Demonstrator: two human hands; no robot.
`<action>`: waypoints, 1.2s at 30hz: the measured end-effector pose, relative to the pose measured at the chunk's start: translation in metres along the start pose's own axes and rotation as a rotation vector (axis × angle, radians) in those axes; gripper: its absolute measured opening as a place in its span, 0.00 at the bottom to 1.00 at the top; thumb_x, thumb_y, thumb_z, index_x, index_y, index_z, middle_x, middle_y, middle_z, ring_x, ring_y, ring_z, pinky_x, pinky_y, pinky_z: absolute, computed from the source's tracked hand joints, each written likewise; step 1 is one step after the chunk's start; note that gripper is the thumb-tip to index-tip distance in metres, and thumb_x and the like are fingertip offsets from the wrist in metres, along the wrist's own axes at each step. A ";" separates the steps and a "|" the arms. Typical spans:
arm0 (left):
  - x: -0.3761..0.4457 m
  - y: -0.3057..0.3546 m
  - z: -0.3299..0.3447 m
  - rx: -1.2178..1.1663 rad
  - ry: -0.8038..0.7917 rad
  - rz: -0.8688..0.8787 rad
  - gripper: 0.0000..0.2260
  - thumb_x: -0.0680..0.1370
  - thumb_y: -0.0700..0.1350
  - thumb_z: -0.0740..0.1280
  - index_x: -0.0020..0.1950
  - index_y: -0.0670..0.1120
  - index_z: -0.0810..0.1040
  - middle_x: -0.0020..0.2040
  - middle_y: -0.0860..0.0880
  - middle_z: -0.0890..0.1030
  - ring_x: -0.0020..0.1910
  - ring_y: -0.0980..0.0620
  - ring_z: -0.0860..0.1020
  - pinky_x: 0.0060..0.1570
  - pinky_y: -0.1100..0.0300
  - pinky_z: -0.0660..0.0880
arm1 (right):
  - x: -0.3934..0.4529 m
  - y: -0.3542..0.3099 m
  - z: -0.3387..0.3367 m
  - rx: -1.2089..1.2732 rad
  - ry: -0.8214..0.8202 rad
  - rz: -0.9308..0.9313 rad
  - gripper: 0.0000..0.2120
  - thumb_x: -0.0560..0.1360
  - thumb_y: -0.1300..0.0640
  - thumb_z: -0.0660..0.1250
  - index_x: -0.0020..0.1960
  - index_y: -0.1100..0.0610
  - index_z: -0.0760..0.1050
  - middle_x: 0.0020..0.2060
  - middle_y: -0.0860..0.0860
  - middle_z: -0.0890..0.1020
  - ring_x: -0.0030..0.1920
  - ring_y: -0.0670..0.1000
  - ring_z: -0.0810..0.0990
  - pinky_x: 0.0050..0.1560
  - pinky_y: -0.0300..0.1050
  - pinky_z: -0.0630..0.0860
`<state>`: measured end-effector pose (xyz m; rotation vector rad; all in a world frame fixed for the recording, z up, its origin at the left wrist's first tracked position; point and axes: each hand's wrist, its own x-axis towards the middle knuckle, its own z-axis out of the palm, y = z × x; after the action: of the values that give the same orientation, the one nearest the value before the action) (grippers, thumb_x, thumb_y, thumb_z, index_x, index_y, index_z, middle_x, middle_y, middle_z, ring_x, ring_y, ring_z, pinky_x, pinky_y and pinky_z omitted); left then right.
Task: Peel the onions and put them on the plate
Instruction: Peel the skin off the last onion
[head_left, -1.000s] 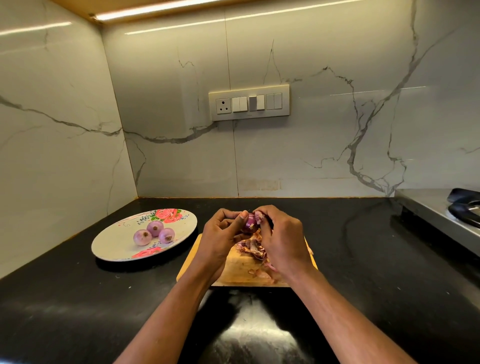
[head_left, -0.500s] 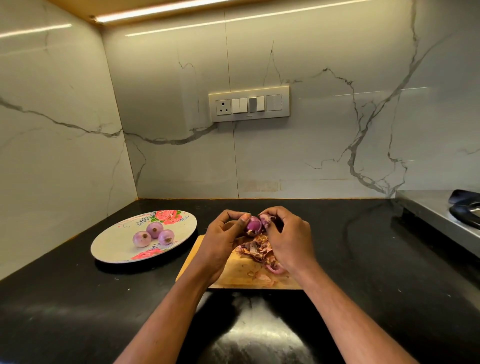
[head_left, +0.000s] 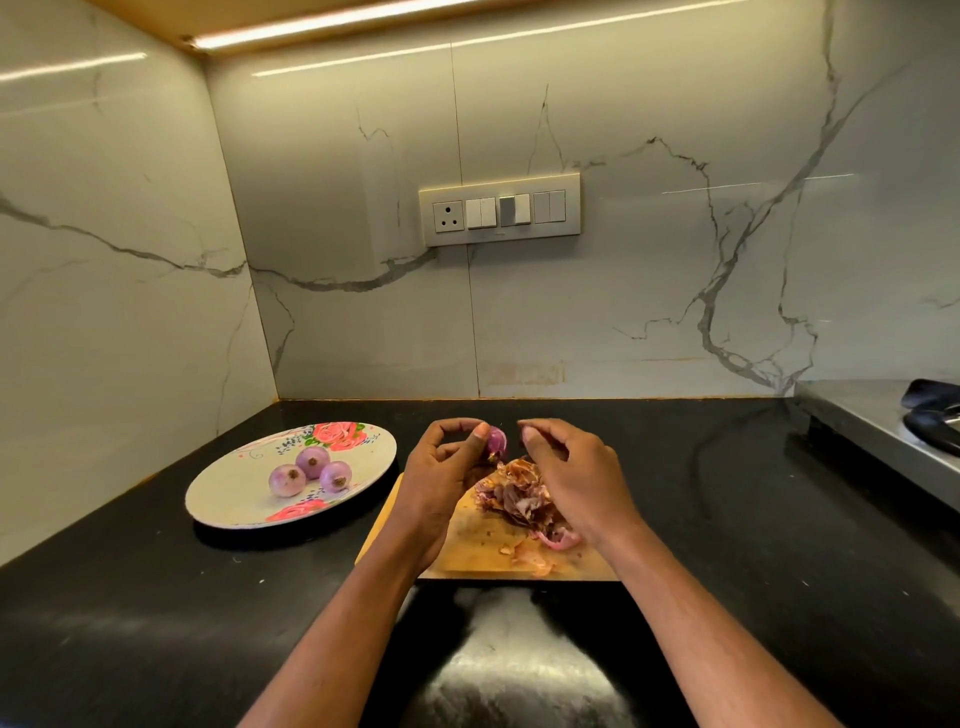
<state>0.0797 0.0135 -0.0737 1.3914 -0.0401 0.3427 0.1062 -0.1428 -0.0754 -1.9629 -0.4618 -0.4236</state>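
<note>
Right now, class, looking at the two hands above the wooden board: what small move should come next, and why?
Probably the right hand should return to the small purple onion that the left hand pinches and pull off the last skin: a brownish scrap seems to hang under it. Three peeled onions already lie on the floral plate, and peels pile on the wooden cutting board.

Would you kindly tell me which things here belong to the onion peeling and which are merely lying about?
Part of the job:
- onion held in the left hand
- right hand
- three peeled onions
- flowered plate
- cutting board
- peel heap

Lying about:
- switch panel
- stove
</note>
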 end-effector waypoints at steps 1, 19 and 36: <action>-0.001 0.000 0.001 0.013 -0.005 0.006 0.12 0.78 0.44 0.69 0.60 0.45 0.77 0.52 0.42 0.85 0.53 0.45 0.84 0.57 0.50 0.80 | -0.001 -0.002 0.001 0.025 -0.044 0.006 0.15 0.81 0.45 0.63 0.64 0.48 0.79 0.57 0.42 0.83 0.57 0.40 0.78 0.48 0.25 0.70; -0.008 0.003 -0.001 0.787 -0.039 0.289 0.09 0.79 0.49 0.69 0.59 0.52 0.77 0.51 0.54 0.84 0.49 0.60 0.82 0.50 0.67 0.80 | -0.006 0.001 0.002 -0.102 -0.046 -0.081 0.15 0.82 0.52 0.64 0.68 0.48 0.78 0.61 0.45 0.82 0.63 0.44 0.78 0.59 0.30 0.71; -0.013 0.010 0.002 0.972 -0.111 0.354 0.06 0.78 0.47 0.71 0.51 0.53 0.75 0.51 0.52 0.83 0.42 0.59 0.80 0.38 0.72 0.77 | -0.008 -0.003 -0.005 -0.210 -0.060 -0.151 0.11 0.77 0.52 0.71 0.58 0.52 0.82 0.47 0.46 0.84 0.42 0.40 0.79 0.40 0.24 0.73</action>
<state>0.0654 0.0106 -0.0666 2.3758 -0.2382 0.6239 0.0975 -0.1473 -0.0747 -2.1560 -0.6281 -0.5279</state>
